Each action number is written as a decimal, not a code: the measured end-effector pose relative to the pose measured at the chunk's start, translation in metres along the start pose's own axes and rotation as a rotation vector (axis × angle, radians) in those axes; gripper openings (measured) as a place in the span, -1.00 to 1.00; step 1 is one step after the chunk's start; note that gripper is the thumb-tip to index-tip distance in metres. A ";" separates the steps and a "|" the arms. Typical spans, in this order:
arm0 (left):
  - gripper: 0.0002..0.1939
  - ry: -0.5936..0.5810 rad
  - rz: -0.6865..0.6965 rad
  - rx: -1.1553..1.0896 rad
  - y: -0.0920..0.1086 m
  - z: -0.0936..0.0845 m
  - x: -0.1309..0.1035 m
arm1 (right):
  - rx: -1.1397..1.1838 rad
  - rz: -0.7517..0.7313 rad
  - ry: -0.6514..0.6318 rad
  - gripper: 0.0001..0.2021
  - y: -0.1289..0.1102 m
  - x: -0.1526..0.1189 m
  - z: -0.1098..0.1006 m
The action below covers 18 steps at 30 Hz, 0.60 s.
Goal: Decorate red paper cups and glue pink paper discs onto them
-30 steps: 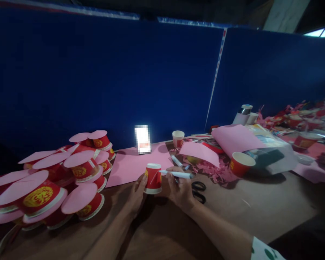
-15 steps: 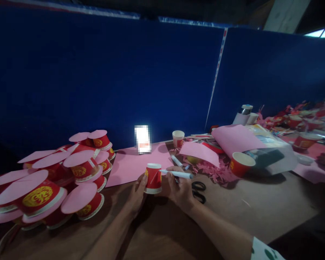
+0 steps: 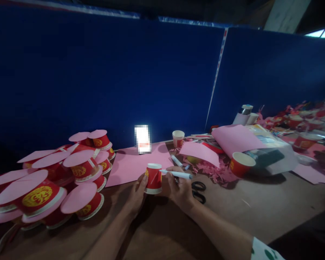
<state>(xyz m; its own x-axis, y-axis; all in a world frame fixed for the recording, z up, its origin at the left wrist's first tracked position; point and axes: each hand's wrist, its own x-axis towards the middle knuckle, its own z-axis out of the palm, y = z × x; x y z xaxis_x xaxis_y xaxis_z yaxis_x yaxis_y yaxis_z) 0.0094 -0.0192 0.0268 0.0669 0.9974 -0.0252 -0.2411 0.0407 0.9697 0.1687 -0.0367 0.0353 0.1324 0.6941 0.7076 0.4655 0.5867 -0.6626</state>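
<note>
My left hand (image 3: 138,189) grips the left side of a red paper cup (image 3: 154,180), which is turned upside down with its white base up. A thin pale line runs slantwise across the cup's red side. Between the fingers of my right hand (image 3: 180,187) is a white marker pen (image 3: 180,174), its tip at the cup's upper right side. I cannot tell whether the tip touches the cup. Black scissor handles (image 3: 198,191) lie just right of my right hand. Another marker (image 3: 176,161) rests behind it.
At left stand several stacked red cups (image 3: 82,168) with pink paper discs. A pink sheet (image 3: 124,162) lies ahead, a bright blurred screen (image 3: 143,139) at its back edge. To the right are shredded pink paper (image 3: 219,173), an upright cup (image 3: 242,164) and a plastic bag (image 3: 276,159). A blue partition (image 3: 111,72) rises behind.
Both hands, the cup and the marker pen stay almost still. At the far right edge, a dark shape now covers part of the pink paper.
</note>
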 end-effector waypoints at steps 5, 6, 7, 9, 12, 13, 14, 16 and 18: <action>-0.48 -0.046 -0.008 -0.027 -0.002 -0.001 0.000 | -0.015 -0.004 0.012 -0.86 0.000 0.000 0.001; -0.48 -0.044 -0.009 -0.035 -0.003 -0.001 0.000 | -0.014 -0.001 0.008 -0.85 0.000 0.000 0.001; -0.48 -0.037 -0.013 -0.042 -0.004 -0.002 0.000 | -0.013 0.002 0.005 -0.85 0.000 0.000 0.001; -0.48 -0.013 -0.028 -0.050 -0.005 -0.002 0.001 | -0.015 0.002 0.001 -0.85 -0.001 0.000 0.000; -0.48 0.011 -0.047 -0.054 -0.004 -0.002 0.000 | -0.005 0.001 0.013 -0.85 -0.001 0.000 0.000; -0.48 0.013 -0.051 -0.050 -0.003 -0.001 0.000 | 0.001 0.003 0.012 -0.85 -0.001 0.000 0.001; -0.49 0.018 -0.052 -0.043 -0.002 -0.001 -0.001 | 0.006 0.006 0.010 -0.85 -0.001 0.000 0.001; -0.49 0.018 -0.047 -0.032 0.000 0.000 -0.001 | 0.009 0.010 0.000 -0.84 0.000 0.000 0.001; -0.48 0.001 -0.035 -0.033 0.000 0.001 -0.002 | 0.008 0.011 -0.010 -0.84 0.000 -0.001 0.001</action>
<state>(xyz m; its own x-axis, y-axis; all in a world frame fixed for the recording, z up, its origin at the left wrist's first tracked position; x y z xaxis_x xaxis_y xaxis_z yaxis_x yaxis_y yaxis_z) 0.0099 -0.0209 0.0273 0.0751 0.9954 -0.0596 -0.2701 0.0779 0.9597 0.1681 -0.0366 0.0345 0.1289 0.7043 0.6981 0.4574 0.5824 -0.6720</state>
